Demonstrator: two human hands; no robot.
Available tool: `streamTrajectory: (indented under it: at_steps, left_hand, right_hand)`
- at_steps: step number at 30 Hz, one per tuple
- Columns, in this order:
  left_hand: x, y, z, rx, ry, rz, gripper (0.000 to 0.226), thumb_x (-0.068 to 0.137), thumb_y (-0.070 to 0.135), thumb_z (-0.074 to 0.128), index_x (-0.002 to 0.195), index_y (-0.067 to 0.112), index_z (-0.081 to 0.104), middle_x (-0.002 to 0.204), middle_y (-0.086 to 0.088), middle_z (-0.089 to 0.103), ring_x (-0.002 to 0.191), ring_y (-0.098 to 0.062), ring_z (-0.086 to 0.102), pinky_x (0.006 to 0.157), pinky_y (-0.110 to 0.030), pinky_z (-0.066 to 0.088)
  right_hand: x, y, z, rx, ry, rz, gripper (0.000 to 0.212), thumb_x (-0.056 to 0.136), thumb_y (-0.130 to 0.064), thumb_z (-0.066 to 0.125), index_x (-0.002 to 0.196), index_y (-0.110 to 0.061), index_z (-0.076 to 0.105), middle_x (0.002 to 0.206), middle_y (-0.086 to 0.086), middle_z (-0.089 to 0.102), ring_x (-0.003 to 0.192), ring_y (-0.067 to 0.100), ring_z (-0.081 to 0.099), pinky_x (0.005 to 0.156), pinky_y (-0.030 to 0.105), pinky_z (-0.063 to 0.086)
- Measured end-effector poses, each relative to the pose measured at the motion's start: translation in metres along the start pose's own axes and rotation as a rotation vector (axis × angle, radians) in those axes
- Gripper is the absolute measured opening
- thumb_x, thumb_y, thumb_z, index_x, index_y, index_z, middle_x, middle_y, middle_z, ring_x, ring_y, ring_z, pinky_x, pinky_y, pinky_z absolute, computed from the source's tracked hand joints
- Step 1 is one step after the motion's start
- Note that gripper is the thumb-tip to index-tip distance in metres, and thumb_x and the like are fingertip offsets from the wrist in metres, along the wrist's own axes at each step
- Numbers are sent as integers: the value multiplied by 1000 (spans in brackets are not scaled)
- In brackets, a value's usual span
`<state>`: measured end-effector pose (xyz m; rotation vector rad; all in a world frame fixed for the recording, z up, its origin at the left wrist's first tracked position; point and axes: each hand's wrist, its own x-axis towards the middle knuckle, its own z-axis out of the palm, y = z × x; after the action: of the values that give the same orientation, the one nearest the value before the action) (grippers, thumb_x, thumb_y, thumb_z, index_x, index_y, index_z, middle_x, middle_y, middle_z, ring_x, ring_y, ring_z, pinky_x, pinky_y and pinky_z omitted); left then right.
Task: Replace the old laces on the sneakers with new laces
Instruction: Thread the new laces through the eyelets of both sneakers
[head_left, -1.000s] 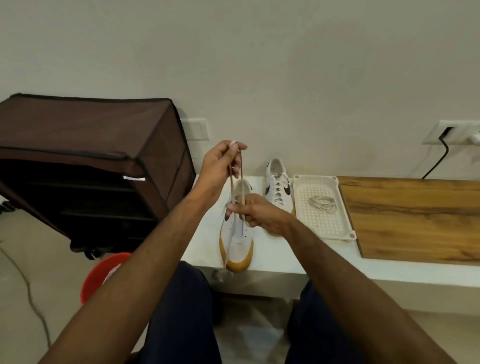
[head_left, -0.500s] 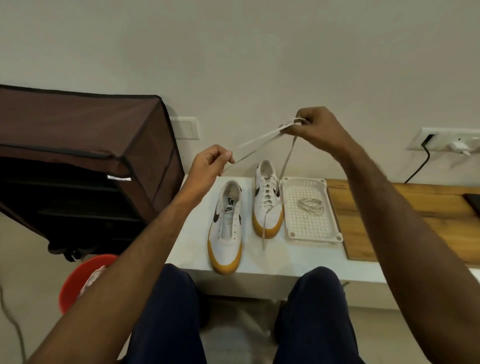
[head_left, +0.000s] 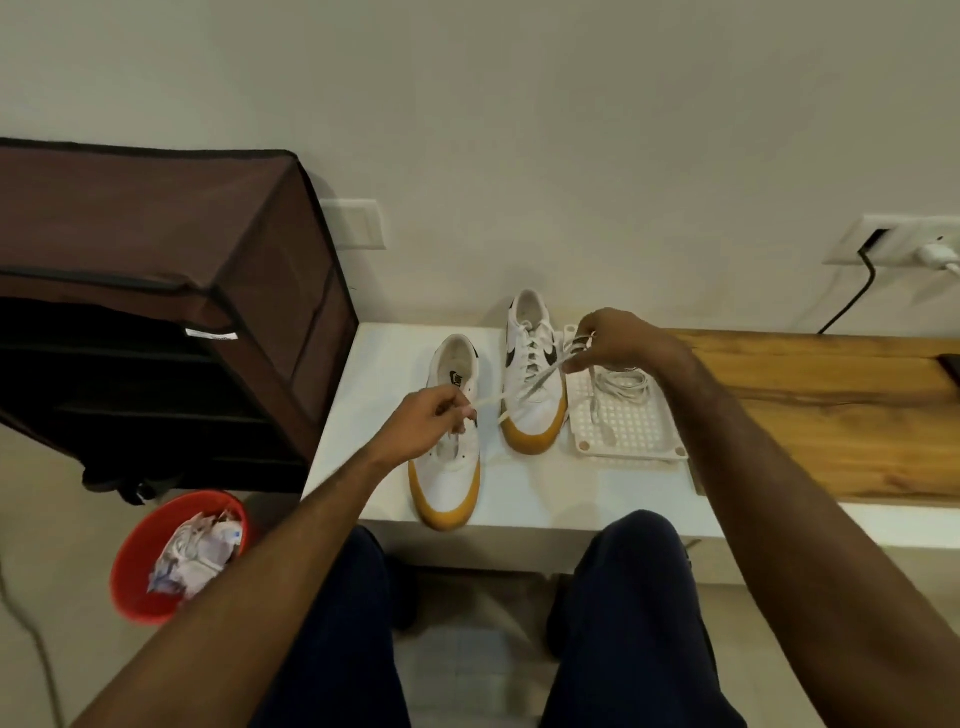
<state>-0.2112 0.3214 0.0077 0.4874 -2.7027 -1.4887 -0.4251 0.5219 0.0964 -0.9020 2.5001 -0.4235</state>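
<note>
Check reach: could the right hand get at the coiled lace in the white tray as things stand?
Probably yes. The right hand hangs just above the coiled lace in the tray with nothing between, but it pinches the loose lace and must drop that first.

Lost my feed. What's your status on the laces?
Left hand and right hand each pinch the old lace, stretched between them. Near sneaker unlaced. Nothing in the way.

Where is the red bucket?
In the head view, the red bucket sits on the floor at lower left, below the brown shoe rack and beside the left forearm.
</note>
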Motion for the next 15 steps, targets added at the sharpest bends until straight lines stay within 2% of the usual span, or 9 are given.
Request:
streamTrajectory:
  at_steps: [2, 4, 5, 7, 9, 10, 12, 13, 15]
  left_hand:
    - [-6, 3, -4, -182, 4, 18, 14, 103, 18, 57, 97, 14, 70, 81, 1, 72, 69, -16, 62, 73, -26, 51]
    - [-6, 21, -16, -314, 81, 61, 13, 103, 16, 57, 98, 13, 69, 85, 5, 72, 67, -22, 54, 64, -31, 49]
    - [-4, 35, -24, -329, 124, 91, 13, 102, 17, 58, 97, 13, 69, 83, 9, 71, 65, -21, 51, 61, -33, 46]
    - [2, 61, -40, -283, 169, 146, 14, 103, 19, 58, 97, 14, 69, 76, 18, 68, 60, -8, 48, 58, -25, 43]
    - [1, 85, -56, -144, 166, 192, 14, 102, 21, 58, 96, 19, 71, 72, 20, 65, 61, 3, 50, 61, -15, 40]
    - [1, 91, -62, -70, 152, 199, 14, 101, 22, 59, 95, 21, 71, 74, 18, 65, 64, 3, 53, 64, -15, 42]
    - [-3, 92, -66, 12, 95, 207, 12, 100, 21, 60, 96, 21, 71, 80, 6, 70, 73, -7, 63, 73, -28, 50]
    - [-8, 89, -62, 31, 79, 208, 11, 99, 21, 61, 95, 21, 71, 85, 2, 71, 80, -12, 66, 79, -34, 53]
    - [-14, 79, -46, 107, 92, 231, 10, 98, 22, 64, 94, 23, 73, 96, 0, 68, 94, -17, 64, 88, -36, 51]
  right_hand:
    - [-4, -3, -10, 260, 2, -43, 31, 85, -35, 81, 104, -13, 69, 89, 1, 63, 67, 11, 52, 53, 24, 38]
    - [-4, -7, -18, 322, 63, -52, 32, 93, -39, 71, 114, -16, 67, 103, 0, 65, 79, 15, 58, 58, 27, 44]
    - [-3, -10, -20, 245, 92, -54, 31, 96, -38, 65, 117, -15, 67, 113, 2, 66, 92, 19, 61, 68, 30, 48]
    - [-2, -17, -15, 77, 89, -56, 26, 100, -25, 56, 117, -11, 71, 124, 7, 67, 109, 24, 61, 84, 31, 46]
    - [-8, -27, -5, 93, 110, -70, 25, 100, -14, 53, 109, -7, 75, 112, 7, 71, 97, 21, 63, 78, 27, 42]
    - [-15, -33, -2, 207, 132, -85, 25, 100, -12, 52, 106, -5, 76, 96, 6, 71, 82, 18, 61, 69, 26, 42]
    - [-27, -39, -1, 622, 213, -116, 24, 101, -8, 50, 101, -4, 74, 70, 2, 60, 58, 13, 49, 51, 22, 36]
    - [-32, -42, -4, 842, 276, -147, 25, 103, -7, 49, 99, -6, 74, 66, 1, 57, 53, 11, 45, 47, 22, 34]
    - [-38, -46, -15, 1182, 401, -197, 25, 105, -7, 47, 101, -8, 72, 66, -1, 55, 50, 8, 41, 46, 21, 32]
